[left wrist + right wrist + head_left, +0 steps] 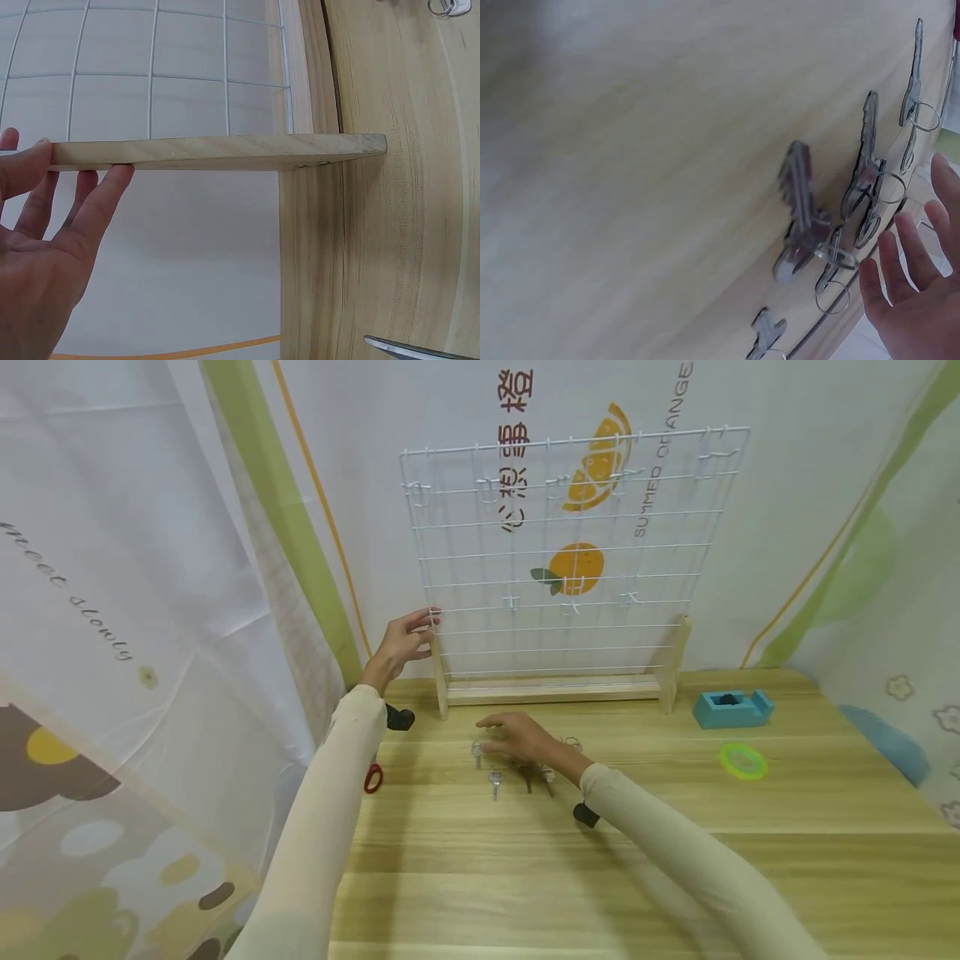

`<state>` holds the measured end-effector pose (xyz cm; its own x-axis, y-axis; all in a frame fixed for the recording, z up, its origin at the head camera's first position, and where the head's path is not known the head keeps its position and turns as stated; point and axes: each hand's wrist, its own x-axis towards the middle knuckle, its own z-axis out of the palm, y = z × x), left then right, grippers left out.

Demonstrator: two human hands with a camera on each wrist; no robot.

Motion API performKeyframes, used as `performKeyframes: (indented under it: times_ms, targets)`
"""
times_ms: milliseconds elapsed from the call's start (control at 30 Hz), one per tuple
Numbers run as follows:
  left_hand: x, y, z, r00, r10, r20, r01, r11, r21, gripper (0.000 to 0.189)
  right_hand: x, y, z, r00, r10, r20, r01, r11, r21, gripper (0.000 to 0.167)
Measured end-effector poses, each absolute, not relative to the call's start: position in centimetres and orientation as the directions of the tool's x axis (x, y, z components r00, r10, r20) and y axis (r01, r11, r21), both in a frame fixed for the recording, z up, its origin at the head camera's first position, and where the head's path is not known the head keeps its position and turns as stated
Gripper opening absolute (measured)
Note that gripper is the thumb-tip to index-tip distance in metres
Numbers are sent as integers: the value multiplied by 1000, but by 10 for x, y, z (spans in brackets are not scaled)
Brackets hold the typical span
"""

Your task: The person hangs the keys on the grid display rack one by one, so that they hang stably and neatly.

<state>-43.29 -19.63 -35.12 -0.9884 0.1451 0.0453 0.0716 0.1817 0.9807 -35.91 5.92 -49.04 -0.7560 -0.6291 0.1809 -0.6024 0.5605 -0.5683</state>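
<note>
A white wire grid (pixel 154 75) stands upright in a wooden frame at the back of the table. My left hand (pixel 401 645) pinches the frame's left wooden post (pixel 217 152) near its top end, thumb on one side and fingertips on the other. Small white hooks (pixel 512 602) hang on the grid in two rows. In front of the frame, my right hand (pixel 521 737) reaches over several metal keys with rings, fingers extended and holding nothing. One key (pixel 495 783) lies just below that hand; others, such as a toothed key (pixel 799 187), lie beside its fingers in the right wrist view.
A teal tape dispenser (pixel 731 711) stands right of the frame, with a yellow-green disc (pixel 743 762) in front of it. Red-handled scissors (pixel 372 778) lie by the left forearm, their blade (pixel 420 350) showing in the left wrist view. A printed curtain (pixel 360 435) hangs behind.
</note>
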Motion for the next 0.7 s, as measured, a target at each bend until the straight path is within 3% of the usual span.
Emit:
performKeyframes:
  times_ms: [700]
  targets:
    - [-431, -194, -350, -991, 132, 37, 61, 186, 981, 49, -360, 46, -496, -774, -621, 119, -576, 614, -541, 22]
